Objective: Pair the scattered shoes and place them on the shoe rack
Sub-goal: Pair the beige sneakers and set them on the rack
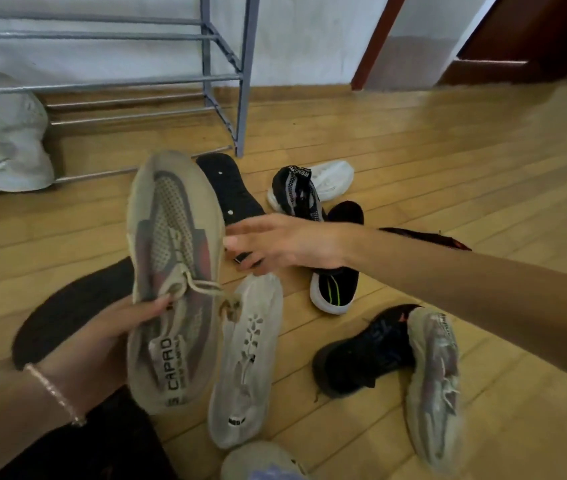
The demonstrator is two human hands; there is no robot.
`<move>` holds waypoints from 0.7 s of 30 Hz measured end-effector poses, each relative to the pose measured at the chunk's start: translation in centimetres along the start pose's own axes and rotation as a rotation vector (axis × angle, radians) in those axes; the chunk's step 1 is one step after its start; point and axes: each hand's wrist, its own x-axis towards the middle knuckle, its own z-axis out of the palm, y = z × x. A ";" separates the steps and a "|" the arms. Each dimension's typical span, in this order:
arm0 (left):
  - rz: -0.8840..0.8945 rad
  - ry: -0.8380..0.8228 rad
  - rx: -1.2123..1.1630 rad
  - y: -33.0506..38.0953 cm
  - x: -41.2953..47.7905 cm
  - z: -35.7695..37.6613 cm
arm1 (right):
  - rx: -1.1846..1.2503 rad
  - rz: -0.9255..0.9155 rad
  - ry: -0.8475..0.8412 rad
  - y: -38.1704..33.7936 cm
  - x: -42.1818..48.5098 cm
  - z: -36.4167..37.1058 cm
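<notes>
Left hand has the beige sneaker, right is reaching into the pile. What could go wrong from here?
Wrong pairing: the right hand reaches over the upturned black shoe, yet the apparent mate of the beige sneaker lies at lower right against a black sneaker.
Weak hold: the left hand pinches the beige sneaker near its laces only, so it may slip.
The dangling lace could snag the pale shoe beneath.
</notes>
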 end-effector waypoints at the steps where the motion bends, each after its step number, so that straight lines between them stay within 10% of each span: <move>1: 0.006 -0.022 -0.029 -0.3 0.3 0.5 | 0.060 -0.014 -0.027 0.7 0.4 0.9; 21: 0.060 0.013 0.284 -0.1 2.1 0.3 | 0.302 -0.003 0.222 4.1 2.8 2.4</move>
